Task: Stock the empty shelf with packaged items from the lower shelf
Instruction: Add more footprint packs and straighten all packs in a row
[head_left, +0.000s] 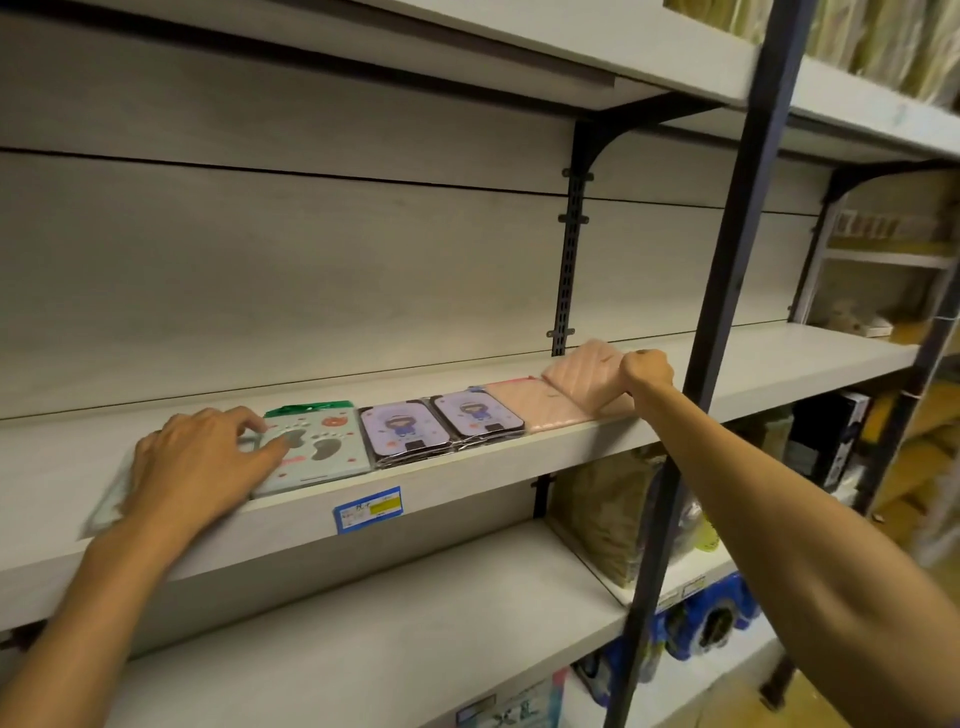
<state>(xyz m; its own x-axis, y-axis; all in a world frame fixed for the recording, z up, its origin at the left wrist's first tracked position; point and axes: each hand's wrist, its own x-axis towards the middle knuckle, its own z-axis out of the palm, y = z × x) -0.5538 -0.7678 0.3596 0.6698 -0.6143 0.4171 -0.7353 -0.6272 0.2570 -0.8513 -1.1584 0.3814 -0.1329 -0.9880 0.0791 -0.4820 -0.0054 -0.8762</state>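
Observation:
A row of flat packaged items lies along the front of the middle shelf (467, 470). At the left are pale green packs with a paw print (322, 452); my left hand (200, 462) rests flat on them, fingers spread. Beside these lie two stacks of lilac packs with a cartoon figure (395, 426) (478, 413). A pink pack (524, 408) lies flat to their right. My right hand (644, 370) is closed on the edge of another pink pack (587, 376), which is tilted up over the flat one.
The lower shelf (415, 623) runs below, with a blue and yellow price label (367, 509) on the middle shelf's edge. A dark upright post (727, 312) stands at the right. Behind it are a brown sack (608, 519) and blue packs (711, 618).

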